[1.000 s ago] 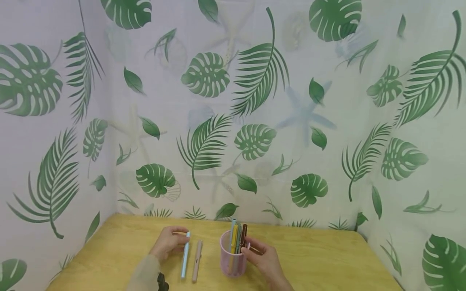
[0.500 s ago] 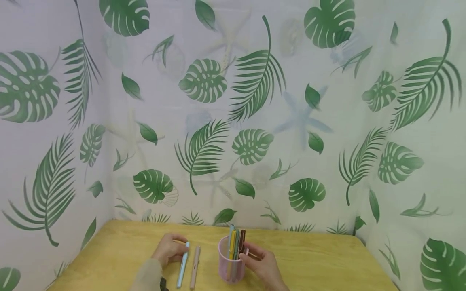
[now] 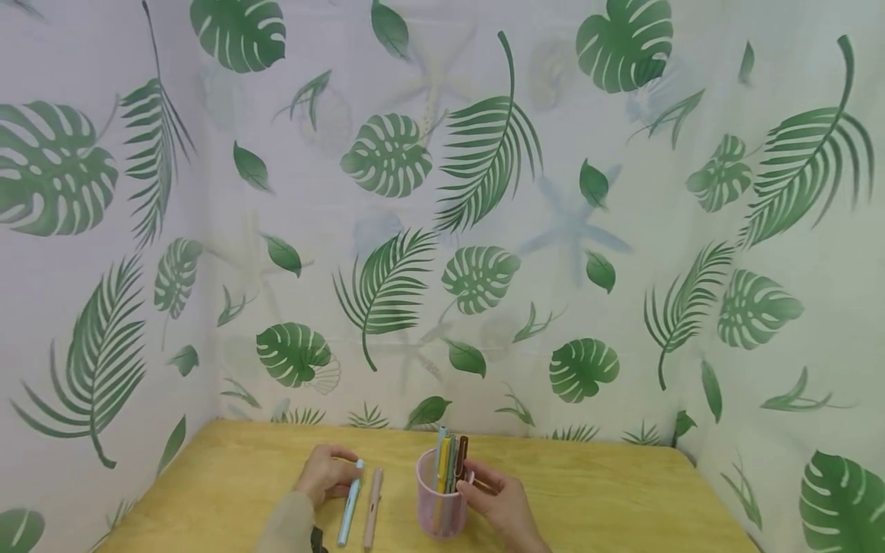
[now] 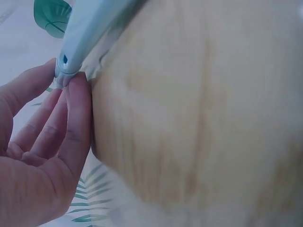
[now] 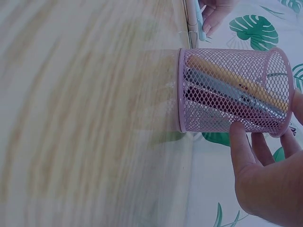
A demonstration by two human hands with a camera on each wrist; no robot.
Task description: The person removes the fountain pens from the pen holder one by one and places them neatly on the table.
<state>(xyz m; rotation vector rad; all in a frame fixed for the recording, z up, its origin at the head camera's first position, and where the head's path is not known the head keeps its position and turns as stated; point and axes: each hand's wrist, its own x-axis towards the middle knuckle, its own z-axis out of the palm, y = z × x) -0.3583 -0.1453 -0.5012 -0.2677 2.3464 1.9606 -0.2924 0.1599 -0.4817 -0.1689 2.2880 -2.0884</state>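
While left hand (image 3: 325, 471) pinches blue pen (image 3: 350, 508), right hand (image 3: 501, 501) grips cup (image 3: 426, 505) near its rim (image 5: 290, 75).

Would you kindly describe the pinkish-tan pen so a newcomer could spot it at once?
On the yellowish table, find the pink mesh cup. Left of it in the head view, the pinkish-tan pen lies beside a light-blue pen, but nearer the cup. Unlike that neighbour, which the left hand pinches, it is untouched.

The left wrist view's top edge crops the light blue pen (image 4: 90, 35), and the bench (image 4: 194, 113) there is blurred. The right wrist view's edge crops the right grip (image 5: 270, 177); the head view's bottom edge, the left sleeve (image 3: 286, 524).
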